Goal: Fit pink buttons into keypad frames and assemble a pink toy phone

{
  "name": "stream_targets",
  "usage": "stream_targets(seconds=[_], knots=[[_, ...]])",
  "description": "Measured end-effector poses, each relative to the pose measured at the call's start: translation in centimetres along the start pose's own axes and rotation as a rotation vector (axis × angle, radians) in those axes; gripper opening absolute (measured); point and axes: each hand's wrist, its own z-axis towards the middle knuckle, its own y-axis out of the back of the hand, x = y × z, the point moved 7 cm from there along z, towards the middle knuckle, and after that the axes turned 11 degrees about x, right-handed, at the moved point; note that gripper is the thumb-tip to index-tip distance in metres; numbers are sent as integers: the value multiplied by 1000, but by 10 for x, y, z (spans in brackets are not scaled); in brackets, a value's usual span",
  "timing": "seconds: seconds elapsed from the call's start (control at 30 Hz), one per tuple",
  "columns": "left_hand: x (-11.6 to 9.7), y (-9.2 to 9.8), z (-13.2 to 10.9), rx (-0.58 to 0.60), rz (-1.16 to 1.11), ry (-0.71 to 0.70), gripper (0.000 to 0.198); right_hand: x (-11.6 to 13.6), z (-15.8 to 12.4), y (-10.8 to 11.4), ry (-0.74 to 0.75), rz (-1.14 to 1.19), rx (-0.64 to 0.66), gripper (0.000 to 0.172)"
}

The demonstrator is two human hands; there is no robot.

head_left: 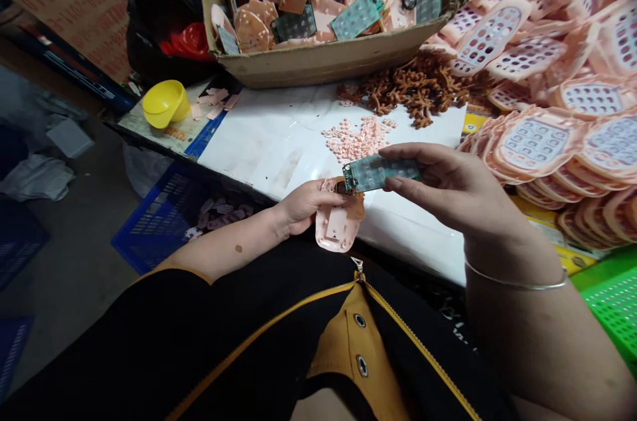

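Note:
My left hand (307, 206) grips a pink plastic shell half (338, 230), its inner side facing up over the table's near edge. Between the thumb and fingers of my right hand (438, 185) is a green circuit board (381, 174), tilted above the shell's upper end. One end of the board meets the shell near my left thumb, where thin wires show; whether they touch there I cannot tell. Just beyond the board lies a pile of small pink pieces (355, 137) on the white table top (259, 135).
A cardboard box (328, 59) of shells and boards stands at the back. Brown parts (405, 89) lie in front of it. Stacked pink shells with keypad holes (537, 139) fill the right side. A yellow cup (166, 104) sits left; a blue crate (149, 208) is below.

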Motion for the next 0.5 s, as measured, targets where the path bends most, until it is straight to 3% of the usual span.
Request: stream_targets(seconds=[0.17,0.33,0.5], knots=[[2,5,-3,-72,67,37,25,9,-5,0,42,-152,56,44],[2,7,-4,-91,78,8,22,20,-8,7,138,-532,-53,20],[3,6,-4,-110,76,21,21,30,-8,10,224,-639,-130,20]])
